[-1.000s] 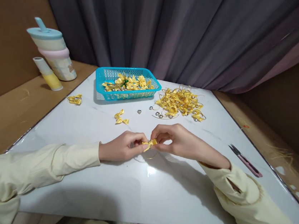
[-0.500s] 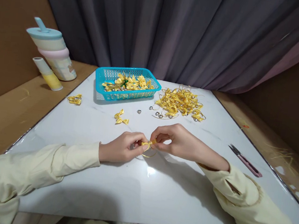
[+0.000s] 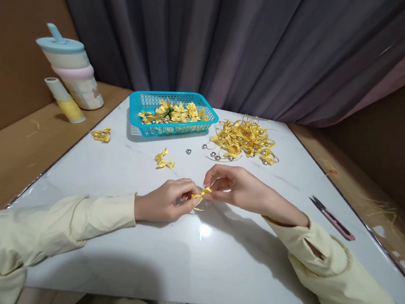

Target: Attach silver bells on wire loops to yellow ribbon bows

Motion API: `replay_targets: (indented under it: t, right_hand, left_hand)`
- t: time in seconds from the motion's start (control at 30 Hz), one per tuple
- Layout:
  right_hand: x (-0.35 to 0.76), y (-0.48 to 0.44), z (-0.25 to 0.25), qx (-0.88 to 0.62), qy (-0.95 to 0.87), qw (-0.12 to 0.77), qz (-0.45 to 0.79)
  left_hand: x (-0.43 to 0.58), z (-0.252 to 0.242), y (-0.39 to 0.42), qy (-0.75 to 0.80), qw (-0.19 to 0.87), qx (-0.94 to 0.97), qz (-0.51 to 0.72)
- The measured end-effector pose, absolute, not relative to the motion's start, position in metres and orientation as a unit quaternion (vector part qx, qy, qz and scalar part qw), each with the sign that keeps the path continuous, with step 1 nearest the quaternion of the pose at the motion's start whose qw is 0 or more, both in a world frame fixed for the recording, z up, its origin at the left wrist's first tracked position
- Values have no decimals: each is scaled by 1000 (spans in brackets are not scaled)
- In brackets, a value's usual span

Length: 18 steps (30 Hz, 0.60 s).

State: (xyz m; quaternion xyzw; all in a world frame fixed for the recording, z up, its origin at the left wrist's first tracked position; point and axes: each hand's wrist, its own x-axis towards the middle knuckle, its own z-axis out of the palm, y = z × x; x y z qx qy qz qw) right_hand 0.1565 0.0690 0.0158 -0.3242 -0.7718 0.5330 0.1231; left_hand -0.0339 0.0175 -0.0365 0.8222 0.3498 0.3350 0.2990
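Between my two hands is a small yellow ribbon bow [image 3: 205, 192] with a thin gold cord looping below it. My left hand [image 3: 170, 199] pinches the bow's left side between thumb and forefinger. From the right, my right hand [image 3: 237, 187] pinches at the bow's right side, its fingertips partly hiding that end. Just beyond my left hand lie two loose yellow bows [image 3: 164, 163] on the white table [image 3: 132, 256]. A small silver bell [image 3: 188, 151] rests a little farther back.
A blue basket [image 3: 175, 133] of bows and bells stands at the back. Right of it is a heap of yellow bows with cords [image 3: 242, 139]. Thread snips [image 3: 332, 218] lie at right. At left are more bows [image 3: 101, 134], a tumbler [image 3: 74, 74] and a small bottle [image 3: 65, 102].
My right hand has shifted slightly left, and its fingers have changed place on the bow. More of the bow's right loop shows now. My left hand has barely moved.
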Motion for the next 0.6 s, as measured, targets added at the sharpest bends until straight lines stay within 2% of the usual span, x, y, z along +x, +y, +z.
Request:
replay_targets:
  t: [0.37, 0.6]
  right_hand:
    - [158, 65, 21, -293, -862, 71, 408]
    - [156, 56, 23, -276, -895, 142, 319]
  left_hand:
    - [-34, -36, 18, 366, 358, 801, 310]
    - [-33, -34, 20, 385, 387, 782, 300]
